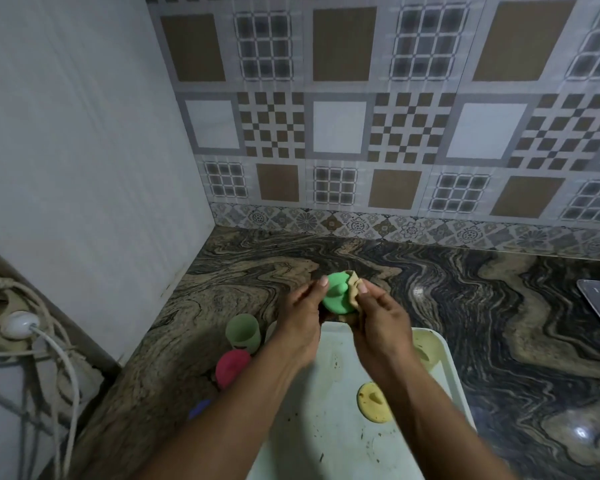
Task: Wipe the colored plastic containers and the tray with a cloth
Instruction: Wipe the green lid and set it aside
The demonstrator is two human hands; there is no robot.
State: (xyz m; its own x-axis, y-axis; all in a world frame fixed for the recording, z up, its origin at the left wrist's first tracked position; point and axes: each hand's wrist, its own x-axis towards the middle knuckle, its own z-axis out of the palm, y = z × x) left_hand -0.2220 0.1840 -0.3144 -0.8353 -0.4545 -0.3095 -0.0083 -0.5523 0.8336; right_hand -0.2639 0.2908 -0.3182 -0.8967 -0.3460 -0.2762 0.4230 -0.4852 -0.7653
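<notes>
Head camera, looking down at a marbled worktop (465, 306) in a tiled corner. Both hands are raised above the far edge of a stained white tray (340, 441). The left hand (302, 306) grips a green lid (336, 296), thumb on its face. The right hand (378, 313) pinches a beige cloth (355, 289) against the lid's right rim. A yellow lid (373, 401) and a yellow container (426, 351) lie on the tray. A green container (243, 332) and a pink container (231, 367) stand on the worktop left of the tray.
</notes>
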